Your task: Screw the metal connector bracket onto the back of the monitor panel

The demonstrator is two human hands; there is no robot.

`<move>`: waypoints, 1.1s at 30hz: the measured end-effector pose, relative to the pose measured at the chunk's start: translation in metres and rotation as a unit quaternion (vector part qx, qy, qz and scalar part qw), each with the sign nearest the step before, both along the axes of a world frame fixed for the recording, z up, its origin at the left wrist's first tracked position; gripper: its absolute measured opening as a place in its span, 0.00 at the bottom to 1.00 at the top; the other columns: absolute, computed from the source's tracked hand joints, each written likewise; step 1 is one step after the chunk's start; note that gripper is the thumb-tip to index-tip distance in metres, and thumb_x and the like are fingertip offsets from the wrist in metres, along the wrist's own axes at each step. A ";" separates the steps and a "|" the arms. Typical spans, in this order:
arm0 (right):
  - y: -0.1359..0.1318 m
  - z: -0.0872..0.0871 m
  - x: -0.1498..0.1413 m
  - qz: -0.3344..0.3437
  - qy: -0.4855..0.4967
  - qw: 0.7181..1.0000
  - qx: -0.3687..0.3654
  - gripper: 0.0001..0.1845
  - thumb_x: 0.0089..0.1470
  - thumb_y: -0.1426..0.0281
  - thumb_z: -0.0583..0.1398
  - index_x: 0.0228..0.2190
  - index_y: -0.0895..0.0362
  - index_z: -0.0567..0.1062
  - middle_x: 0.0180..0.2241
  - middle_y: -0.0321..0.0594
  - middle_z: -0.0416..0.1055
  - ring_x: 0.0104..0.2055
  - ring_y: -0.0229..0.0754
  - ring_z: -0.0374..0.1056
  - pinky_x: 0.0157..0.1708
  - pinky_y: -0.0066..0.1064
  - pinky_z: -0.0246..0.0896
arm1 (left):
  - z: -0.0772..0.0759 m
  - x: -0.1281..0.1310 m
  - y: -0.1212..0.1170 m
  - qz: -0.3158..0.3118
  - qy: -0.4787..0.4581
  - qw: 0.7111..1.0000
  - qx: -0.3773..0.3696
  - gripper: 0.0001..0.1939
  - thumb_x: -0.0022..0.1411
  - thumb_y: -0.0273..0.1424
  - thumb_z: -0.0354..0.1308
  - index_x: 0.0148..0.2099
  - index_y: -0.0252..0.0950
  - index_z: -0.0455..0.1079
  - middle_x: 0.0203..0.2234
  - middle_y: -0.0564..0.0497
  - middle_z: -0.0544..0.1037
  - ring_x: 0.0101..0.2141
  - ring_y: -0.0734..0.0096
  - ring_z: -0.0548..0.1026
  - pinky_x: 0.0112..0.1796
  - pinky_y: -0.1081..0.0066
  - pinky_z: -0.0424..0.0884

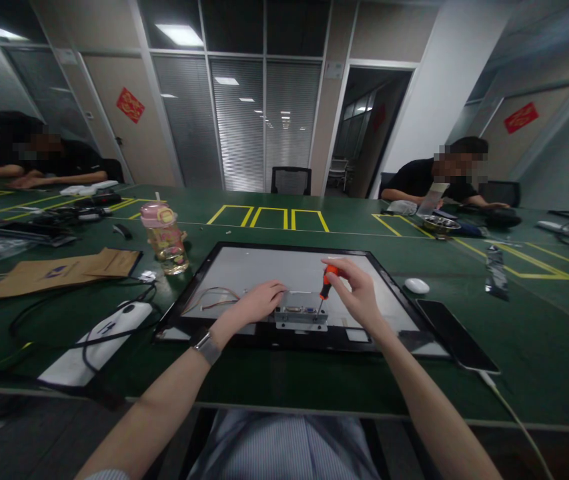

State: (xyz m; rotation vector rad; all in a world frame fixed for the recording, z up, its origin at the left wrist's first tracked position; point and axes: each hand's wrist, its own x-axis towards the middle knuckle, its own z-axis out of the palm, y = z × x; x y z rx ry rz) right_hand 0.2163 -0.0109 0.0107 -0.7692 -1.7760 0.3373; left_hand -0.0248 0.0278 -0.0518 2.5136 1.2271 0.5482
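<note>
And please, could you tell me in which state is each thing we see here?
Right hand: gripping the screwdriver
Screwdriver: tip down at the metal bracket
Left hand: at the bracket's left end
Metal bracket: at the panel's near edge
Panel: lying flat
Phone: plugged in, screen dark
Bottle: upright, lid on
Paper bag: lying flat

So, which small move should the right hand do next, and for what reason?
Perhaps turn the orange-and-black screwdriver gently, a little at a time: the right hand holds its handle, and its tip appears to meet the metal connector bracket. The left hand lies near the bracket's left end; whether it touches is unclear.
</note>
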 end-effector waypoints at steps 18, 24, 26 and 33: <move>-0.002 0.004 0.001 -0.052 0.000 0.998 0.037 0.05 0.56 0.69 0.59 0.32 0.53 0.77 0.30 0.39 0.69 0.33 0.41 0.66 0.35 0.36 0.63 | -0.002 0.000 0.001 0.000 -0.004 1.000 -0.001 0.18 0.69 0.33 0.41 0.52 0.36 0.68 0.50 0.46 0.72 0.50 0.65 0.70 0.54 0.66 0.64; -0.001 0.002 0.001 -0.018 0.059 0.998 -0.027 0.08 0.57 0.66 0.59 0.36 0.52 0.78 0.32 0.39 0.67 0.34 0.40 0.67 0.35 0.35 0.64 | -0.003 -0.001 0.002 -0.001 0.002 1.000 -0.001 0.19 0.69 0.33 0.40 0.53 0.35 0.67 0.51 0.46 0.72 0.50 0.65 0.70 0.54 0.66 0.63; 0.000 0.000 0.000 0.020 0.096 0.993 -0.071 0.09 0.56 0.65 0.59 0.40 0.52 0.76 0.31 0.38 0.68 0.33 0.40 0.68 0.35 0.35 0.66 | -0.003 -0.001 0.002 -0.003 0.002 1.000 0.001 0.18 0.69 0.33 0.41 0.53 0.35 0.67 0.51 0.46 0.72 0.50 0.65 0.70 0.54 0.66 0.63; 0.006 -0.004 0.002 0.144 0.144 0.971 -0.122 0.10 0.59 0.63 0.57 0.32 0.54 0.76 0.34 0.41 0.73 0.40 0.44 0.71 0.42 0.40 0.67 | -0.003 -0.001 0.001 -0.004 -0.006 1.000 0.001 0.19 0.69 0.33 0.40 0.53 0.35 0.67 0.51 0.46 0.72 0.50 0.65 0.70 0.54 0.66 0.63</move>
